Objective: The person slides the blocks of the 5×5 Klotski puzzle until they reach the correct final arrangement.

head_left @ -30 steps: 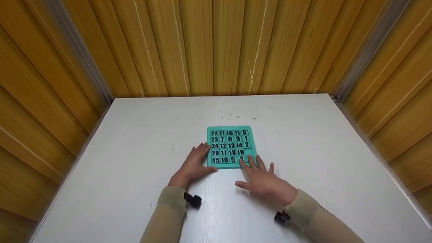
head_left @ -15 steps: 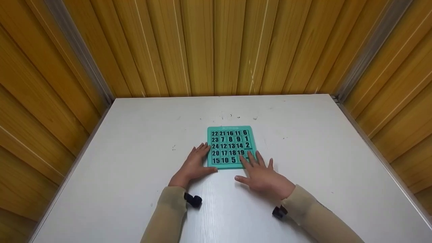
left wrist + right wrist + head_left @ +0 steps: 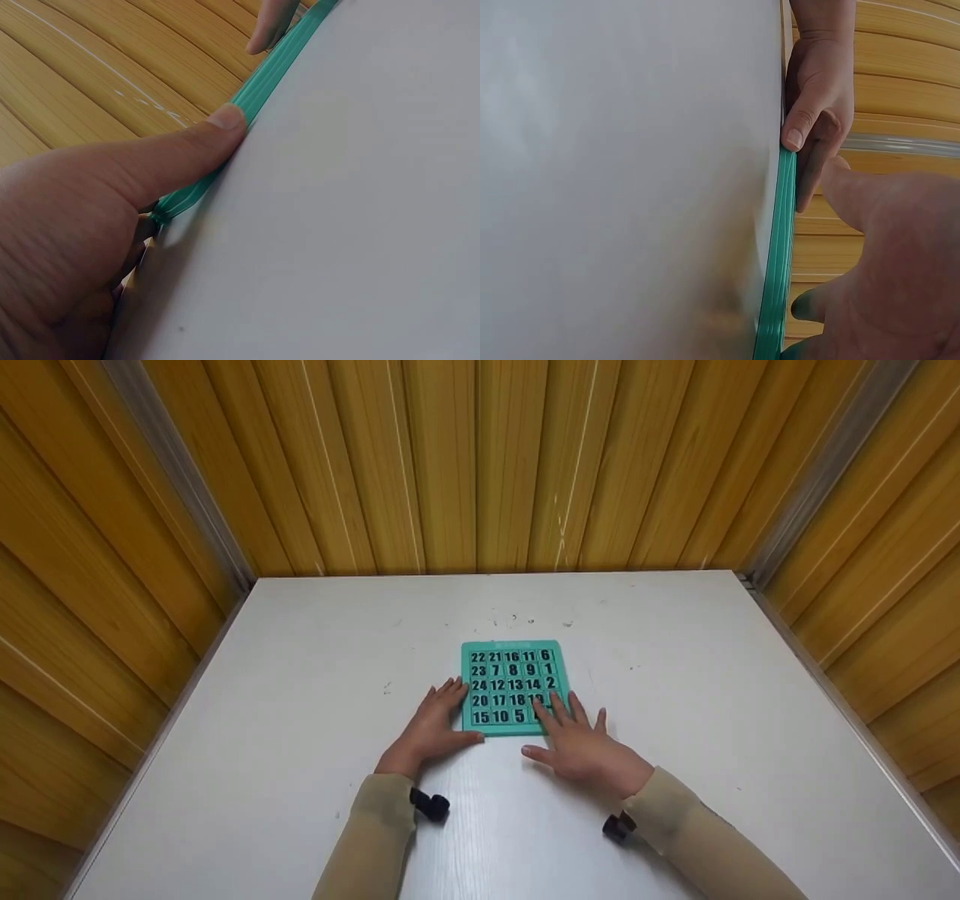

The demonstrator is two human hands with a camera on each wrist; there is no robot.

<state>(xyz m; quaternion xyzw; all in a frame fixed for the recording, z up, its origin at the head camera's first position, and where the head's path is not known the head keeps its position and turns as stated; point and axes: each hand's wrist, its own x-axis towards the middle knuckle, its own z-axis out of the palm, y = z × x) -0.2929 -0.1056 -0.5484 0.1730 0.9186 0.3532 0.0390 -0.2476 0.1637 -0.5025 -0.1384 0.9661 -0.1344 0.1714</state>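
Observation:
A teal number slide puzzle point(image 3: 507, 730) lies flat on the white table, with rows of black-numbered tiles. My left hand point(image 3: 429, 725) braces its near left corner: the fingers lie along the left side and the thumb presses the front edge, as the left wrist view also shows. My right hand point(image 3: 581, 746) is spread over the near right corner, fingers straight, fingertips on the right-hand tiles just below the 2 tile point(image 3: 550, 682). Those fingers partly cover the 19 tile and the bottom right tiles. The right thumb points left, off the puzzle.
The white table point(image 3: 337, 660) carries small dark marks beyond the puzzle. Yellow wood-look panels point(image 3: 450, 465) stand behind it and at both sides. A small black device point(image 3: 430, 805) is strapped at the left wrist, another point(image 3: 619, 828) at the right.
My right fingers have slid away from the body along the right column, from the bottom row up to just under the 2 tile, covering the formerly vacant slot. The left hand stays put.

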